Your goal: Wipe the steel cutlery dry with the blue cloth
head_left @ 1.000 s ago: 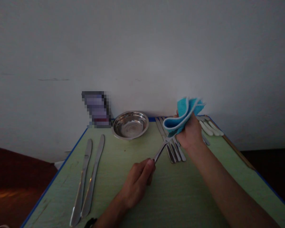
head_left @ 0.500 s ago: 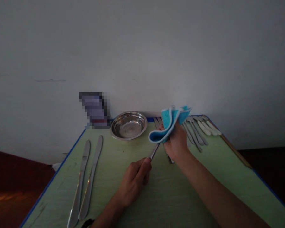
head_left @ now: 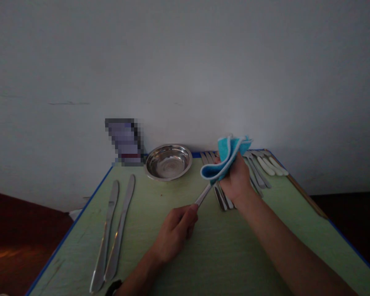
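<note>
Left hand (head_left: 179,226): fingers closed around the near end of the utensil, thumb on top.
Utensil (head_left: 203,195): runs up and right out of the left fingers; short steel stretch showing, far end inside the cloth, so type can't be told.
Cloth (head_left: 225,158): blue, pale edging, folded over the utensil beyond the left fingers; front fold loops toward them.
Right hand (head_left: 237,176): fingers clenched on the cloth, pressing it around the utensil; fingertips mostly hidden.
Change: cloth slid down toward left fingers by half a second ago, now slightly back out; left grip unchanged. Reads as rubbing, mid-stroke.
Left rim (head_left: 72,226): blue edge, well left of left fingers, past the knives.
Knives (head_left: 105,238): two, side by side, left of left fingers; bare tabletop (head_left: 144,213) between, room to swing that way.
Device (head_left: 126,142): blurred out, beyond left fingers, leftward.
Bowl (head_left: 168,162): steel, beyond left fingers, left of cloth; limits a leftward sweep.
Middle cutlery (head_left: 221,201): under and behind right fingers; tightest spot, knock risk. Contact can't be told.
Right cutlery (head_left: 257,174): just right of right fingers, white-handled pieces (head_left: 267,167) farther out.
Right edge (head_left: 306,196): wooden strip, well right of right fingers.
</note>
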Demonstrator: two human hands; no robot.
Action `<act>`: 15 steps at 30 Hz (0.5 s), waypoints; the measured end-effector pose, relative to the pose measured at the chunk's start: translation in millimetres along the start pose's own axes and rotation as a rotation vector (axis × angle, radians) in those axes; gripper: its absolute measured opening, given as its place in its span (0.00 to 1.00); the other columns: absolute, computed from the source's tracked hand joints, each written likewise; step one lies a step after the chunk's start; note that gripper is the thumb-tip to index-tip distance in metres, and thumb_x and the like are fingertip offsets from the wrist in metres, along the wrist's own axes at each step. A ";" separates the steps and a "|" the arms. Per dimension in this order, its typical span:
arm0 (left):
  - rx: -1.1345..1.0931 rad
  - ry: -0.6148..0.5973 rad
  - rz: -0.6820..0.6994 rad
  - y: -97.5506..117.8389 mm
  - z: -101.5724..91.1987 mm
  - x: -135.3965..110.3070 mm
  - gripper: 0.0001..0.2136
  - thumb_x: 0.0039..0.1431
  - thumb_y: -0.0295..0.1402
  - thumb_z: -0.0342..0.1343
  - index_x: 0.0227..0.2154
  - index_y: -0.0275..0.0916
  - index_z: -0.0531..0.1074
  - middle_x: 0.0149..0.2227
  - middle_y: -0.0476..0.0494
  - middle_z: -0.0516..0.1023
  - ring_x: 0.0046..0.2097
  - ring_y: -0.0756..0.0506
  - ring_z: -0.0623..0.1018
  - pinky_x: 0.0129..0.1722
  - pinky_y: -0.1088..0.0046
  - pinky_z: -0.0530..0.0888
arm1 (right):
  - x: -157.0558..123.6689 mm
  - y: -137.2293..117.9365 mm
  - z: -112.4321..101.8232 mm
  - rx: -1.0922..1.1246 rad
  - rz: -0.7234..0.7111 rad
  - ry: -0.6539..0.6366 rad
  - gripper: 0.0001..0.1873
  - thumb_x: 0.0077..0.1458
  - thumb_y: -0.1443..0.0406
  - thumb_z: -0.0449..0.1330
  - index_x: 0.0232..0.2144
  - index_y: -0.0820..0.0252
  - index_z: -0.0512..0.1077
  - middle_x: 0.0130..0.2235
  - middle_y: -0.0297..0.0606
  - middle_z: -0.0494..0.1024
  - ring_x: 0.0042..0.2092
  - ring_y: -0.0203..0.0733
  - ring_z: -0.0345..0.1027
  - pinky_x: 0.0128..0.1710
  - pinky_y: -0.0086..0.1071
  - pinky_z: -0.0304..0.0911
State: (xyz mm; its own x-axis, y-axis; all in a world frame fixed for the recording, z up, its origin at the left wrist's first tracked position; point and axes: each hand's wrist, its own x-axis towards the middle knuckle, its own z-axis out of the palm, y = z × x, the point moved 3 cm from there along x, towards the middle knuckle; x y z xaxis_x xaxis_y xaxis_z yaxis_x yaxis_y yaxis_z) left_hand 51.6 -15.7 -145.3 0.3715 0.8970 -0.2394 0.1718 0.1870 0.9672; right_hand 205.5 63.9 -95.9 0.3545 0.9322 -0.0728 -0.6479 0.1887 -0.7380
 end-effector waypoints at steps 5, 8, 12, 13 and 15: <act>-0.046 -0.050 -0.008 -2.4 -0.9 0.7 0.21 0.58 0.49 0.44 0.16 0.39 0.54 0.17 0.56 0.52 0.20 0.54 0.53 0.19 0.76 0.53 | 0.7 -14.7 5.8 0.212 0.132 -0.007 0.25 0.56 0.51 0.46 0.14 0.58 0.53 0.13 0.25 0.58 0.15 0.28 0.52 0.14 0.23 0.52; -0.056 -0.047 -0.013 -3.8 -3.2 1.1 0.22 0.58 0.48 0.43 0.16 0.39 0.54 0.16 0.56 0.52 0.19 0.54 0.53 0.18 0.76 0.52 | -6.0 -12.0 10.0 0.235 0.156 0.029 0.23 0.58 0.57 0.45 0.14 0.58 0.53 0.14 0.26 0.57 0.15 0.28 0.51 0.15 0.23 0.51; -0.060 -0.037 -0.017 -4.2 -5.2 1.6 0.22 0.59 0.48 0.43 0.16 0.39 0.55 0.15 0.56 0.53 0.19 0.54 0.54 0.18 0.76 0.52 | -12.2 -3.2 10.8 0.205 0.152 0.065 0.19 0.58 0.63 0.45 0.15 0.59 0.56 0.15 0.27 0.60 0.16 0.28 0.53 0.16 0.23 0.52; -0.062 -0.036 -0.016 -4.1 -5.3 1.9 0.22 0.59 0.48 0.44 0.16 0.39 0.55 0.15 0.56 0.53 0.19 0.54 0.54 0.18 0.76 0.52 | -13.2 -0.8 10.5 0.204 0.156 0.062 0.19 0.58 0.63 0.44 0.16 0.59 0.56 0.15 0.28 0.60 0.16 0.28 0.53 0.16 0.23 0.52; -0.067 -0.032 -0.019 -4.3 -5.1 2.7 0.22 0.59 0.48 0.44 0.15 0.39 0.55 0.15 0.56 0.53 0.18 0.54 0.54 0.18 0.76 0.52 | -14.9 3.6 9.8 0.185 0.157 0.043 0.20 0.58 0.61 0.44 0.16 0.58 0.56 0.15 0.28 0.60 0.16 0.28 0.53 0.16 0.24 0.52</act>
State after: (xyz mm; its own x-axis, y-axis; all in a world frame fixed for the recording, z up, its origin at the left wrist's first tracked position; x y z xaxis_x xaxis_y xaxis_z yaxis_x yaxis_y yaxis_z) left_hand 47.2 -12.0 -149.7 0.3977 0.8802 -0.2589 0.1178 0.2309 0.9658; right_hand 191.2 53.7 -90.8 0.2657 0.9413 -0.2081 -0.8083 0.0999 -0.5803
